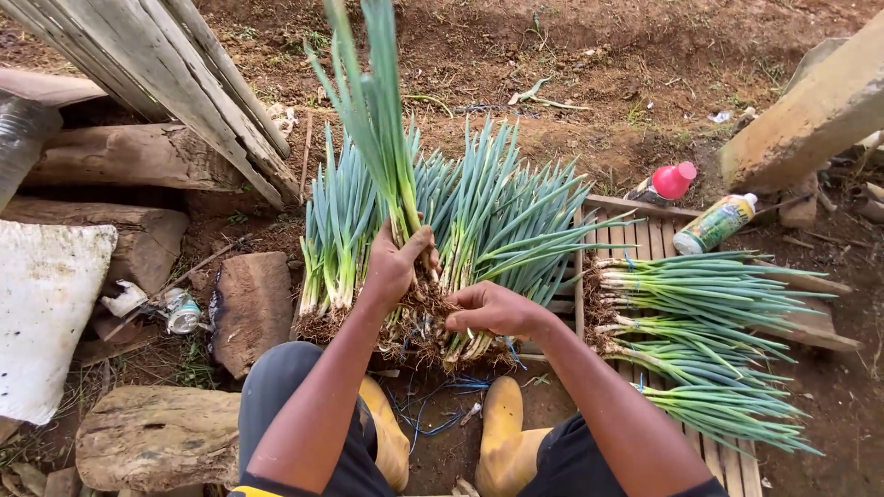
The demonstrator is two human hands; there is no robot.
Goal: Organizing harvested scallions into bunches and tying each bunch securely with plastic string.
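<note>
My left hand (398, 265) grips a bunch of green onions (376, 110) near its base, holding it upright above a large heap of green onions (497, 216) lying on the ground. My right hand (493, 310) is closed on the muddy roots (425, 304) at the bottom of that bunch. Tied bundles of green onions (709, 331) lie on a wooden slat pallet (727, 460) to my right. Yellow rubber boots (502, 433) show below my hands.
Blue strings (433, 414) lie on the soil between the boots. A red-capped bottle (665, 182) and a white-capped spray bottle (714, 224) rest at the pallet's far end. Logs (120, 156), leaning planks (175, 74), a white sack (46, 313) and a crushed can (182, 311) crowd the left.
</note>
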